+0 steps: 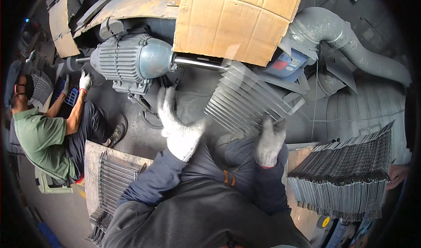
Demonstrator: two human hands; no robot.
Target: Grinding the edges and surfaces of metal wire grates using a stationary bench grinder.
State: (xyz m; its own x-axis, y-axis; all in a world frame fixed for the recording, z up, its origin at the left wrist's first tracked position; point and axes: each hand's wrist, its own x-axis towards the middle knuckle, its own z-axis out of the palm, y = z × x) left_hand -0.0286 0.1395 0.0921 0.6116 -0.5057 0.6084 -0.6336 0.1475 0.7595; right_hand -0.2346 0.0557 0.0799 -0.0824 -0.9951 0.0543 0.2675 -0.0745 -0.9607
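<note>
Mid-frame, my gloved left hand (180,132) spreads open, empty; my right hand (269,145) overlaps a slatted metal grille (239,99), its grip unclear.

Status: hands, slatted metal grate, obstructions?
Left white-gloved hand open, empty. Right grey-gloved hand at near edge of grate, grip unclear. Tan cardboard panel by its far end.

We look across a workshop's grey floor (66,213). A fat grey duct (367,57) bends at our right; a pale green stool (45,183) stands left.
</note>
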